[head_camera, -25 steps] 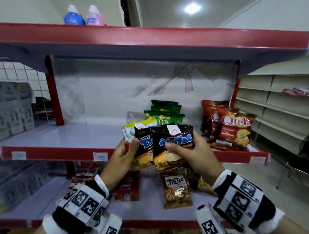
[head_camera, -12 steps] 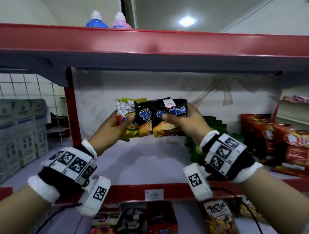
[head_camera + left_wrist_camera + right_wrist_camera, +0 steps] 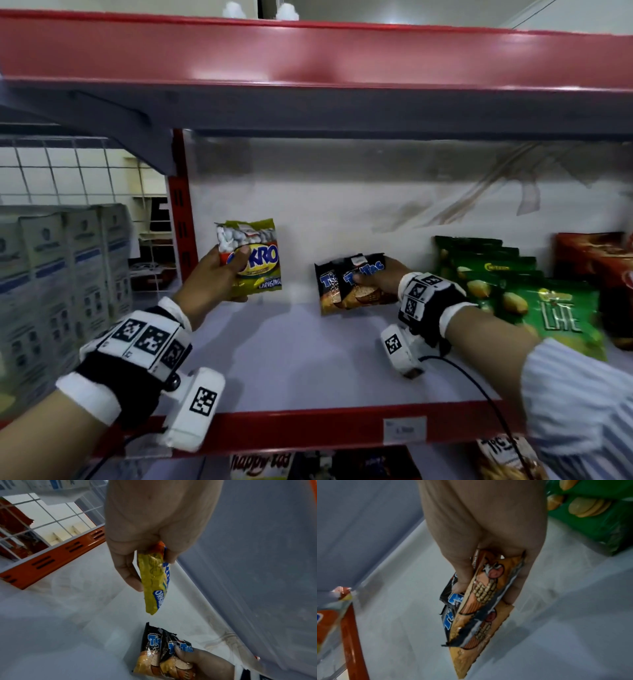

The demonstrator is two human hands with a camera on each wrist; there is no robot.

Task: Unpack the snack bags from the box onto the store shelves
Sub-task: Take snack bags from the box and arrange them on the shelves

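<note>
My left hand [image 3: 222,270] grips a yellow-green snack bag [image 3: 251,260] upright above the left part of the grey shelf [image 3: 301,356]. The left wrist view shows that yellow-green snack bag [image 3: 155,582] edge-on, pinched between thumb and fingers of my left hand [image 3: 150,555]. My right hand [image 3: 376,277] holds two black Tic Tac bags [image 3: 349,284] together near the shelf's back wall, their lower edges at the shelf surface. In the right wrist view the two black Tic Tac bags [image 3: 481,608] overlap, held by my right hand [image 3: 488,574] with the thumb in front and fingers behind.
Green chip bags [image 3: 513,291] stand in a row just right of my right hand, with red bags [image 3: 596,263] beyond them. A red upright post [image 3: 180,205] bounds the shelf on the left. The red upper shelf [image 3: 308,54] hangs overhead. More snacks [image 3: 325,464] lie on the shelf below.
The bags were held together in a fan by both hands. Now the hands have parted: the left keeps the yellow-green bag, the right has carried the two black bags down to the right.
</note>
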